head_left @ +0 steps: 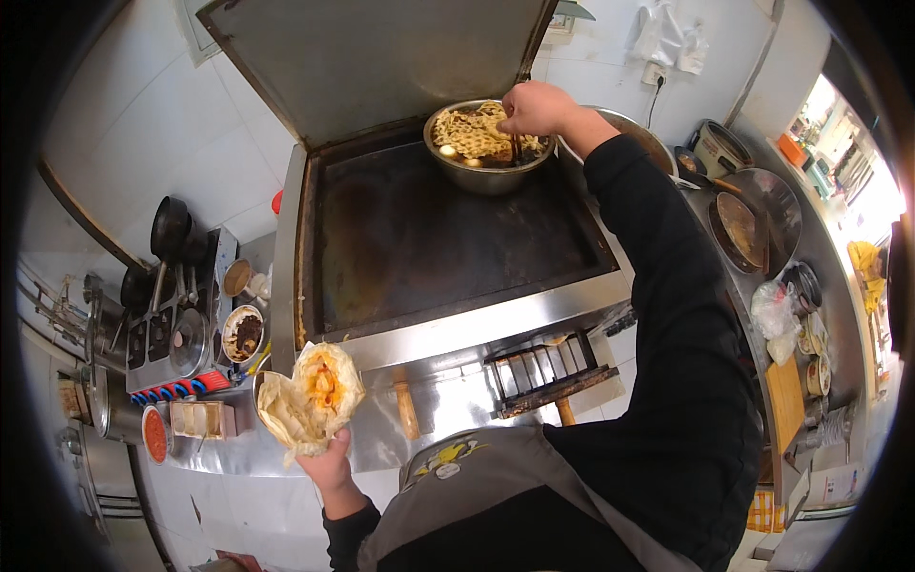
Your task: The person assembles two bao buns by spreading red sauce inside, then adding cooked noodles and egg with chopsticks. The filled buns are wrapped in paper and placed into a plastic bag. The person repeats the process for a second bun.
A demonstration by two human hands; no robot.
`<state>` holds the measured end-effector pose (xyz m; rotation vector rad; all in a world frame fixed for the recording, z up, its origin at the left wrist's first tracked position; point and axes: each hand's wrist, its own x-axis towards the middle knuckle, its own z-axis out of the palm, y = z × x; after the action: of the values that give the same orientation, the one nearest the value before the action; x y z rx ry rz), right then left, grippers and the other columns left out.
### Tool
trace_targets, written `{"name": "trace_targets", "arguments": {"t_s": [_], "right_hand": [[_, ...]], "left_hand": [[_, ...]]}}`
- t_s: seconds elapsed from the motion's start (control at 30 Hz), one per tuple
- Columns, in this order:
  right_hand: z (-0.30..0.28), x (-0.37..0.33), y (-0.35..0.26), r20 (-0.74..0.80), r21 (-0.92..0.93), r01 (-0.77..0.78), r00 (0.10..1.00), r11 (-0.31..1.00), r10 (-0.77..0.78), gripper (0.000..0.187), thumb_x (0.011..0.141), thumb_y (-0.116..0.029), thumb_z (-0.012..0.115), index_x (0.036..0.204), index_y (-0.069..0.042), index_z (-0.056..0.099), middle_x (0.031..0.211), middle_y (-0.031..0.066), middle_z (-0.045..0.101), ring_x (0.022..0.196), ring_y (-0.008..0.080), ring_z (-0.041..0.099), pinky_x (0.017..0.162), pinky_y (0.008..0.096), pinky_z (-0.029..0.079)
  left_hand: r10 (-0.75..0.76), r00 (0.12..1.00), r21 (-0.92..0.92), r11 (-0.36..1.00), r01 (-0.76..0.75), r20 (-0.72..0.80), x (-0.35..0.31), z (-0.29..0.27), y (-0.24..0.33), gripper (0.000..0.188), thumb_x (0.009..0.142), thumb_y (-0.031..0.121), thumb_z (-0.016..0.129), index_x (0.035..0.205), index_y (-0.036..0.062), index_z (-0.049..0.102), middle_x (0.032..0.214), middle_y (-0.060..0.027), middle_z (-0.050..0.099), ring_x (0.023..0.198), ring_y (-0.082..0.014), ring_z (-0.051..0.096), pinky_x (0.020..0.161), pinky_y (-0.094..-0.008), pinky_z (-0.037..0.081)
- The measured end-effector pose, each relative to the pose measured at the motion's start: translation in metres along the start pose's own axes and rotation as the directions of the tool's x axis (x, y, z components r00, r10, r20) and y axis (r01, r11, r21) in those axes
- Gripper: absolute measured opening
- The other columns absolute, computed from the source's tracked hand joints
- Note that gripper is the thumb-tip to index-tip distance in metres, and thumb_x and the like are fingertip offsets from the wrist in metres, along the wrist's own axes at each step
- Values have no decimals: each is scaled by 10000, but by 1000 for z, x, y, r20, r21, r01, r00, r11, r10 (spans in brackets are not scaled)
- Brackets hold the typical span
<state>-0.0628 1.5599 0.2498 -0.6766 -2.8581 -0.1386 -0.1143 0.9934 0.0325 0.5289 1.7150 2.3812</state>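
Observation:
My left hand point(331, 465) holds up a split flatbread point(281, 412) by its lower edge, in front of the griddle's near left corner. Its two halves gape, and an orange-red filling point(328, 383) shows inside. At the far right of the griddle, my right hand point(538, 109) is closed over a steel bowl point(486, 178). Thin dark sticks, apparently of a utensil, run down from its fingers into the bowl; the exact kind is hard to make out. Pale yellow lattice-cut pieces point(472, 132) and whitish egg-like pieces point(448, 151) lie in dark liquid there.
A flat dark griddle point(429, 238) with a raised metal lid point(381, 57) fills the middle. To the left stand a burner stove point(157, 343) with pans, a bowl of dark food point(244, 334) and a container of red sauce point(156, 434). A wok point(777, 205) sits on the right counter.

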Motion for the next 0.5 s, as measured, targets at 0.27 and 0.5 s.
{"name": "trace_targets", "arguments": {"t_s": [0.27, 0.5], "right_hand": [[0, 9, 22, 122, 115, 119, 984, 986, -133, 353, 814, -384, 790, 880, -43, 728, 822, 126, 728, 796, 319, 692, 710, 426, 531], [0, 0, 23, 119, 100, 135, 982, 986, -147, 287, 844, -312, 794, 891, -38, 723, 808, 130, 723, 776, 305, 688, 716, 410, 529]], "left_hand": [[28, 999, 24, 999, -29, 15, 14, 19, 1, 790, 740, 30, 842, 1421, -78, 457, 1301, -131, 610, 1123, -229, 621, 987, -358, 490], [2, 998, -16, 1000, -1, 65, 29, 10, -17, 876, 732, 40, 868, 1467, -52, 401, 1355, -131, 573, 1194, -238, 590, 1024, -372, 472]]}}
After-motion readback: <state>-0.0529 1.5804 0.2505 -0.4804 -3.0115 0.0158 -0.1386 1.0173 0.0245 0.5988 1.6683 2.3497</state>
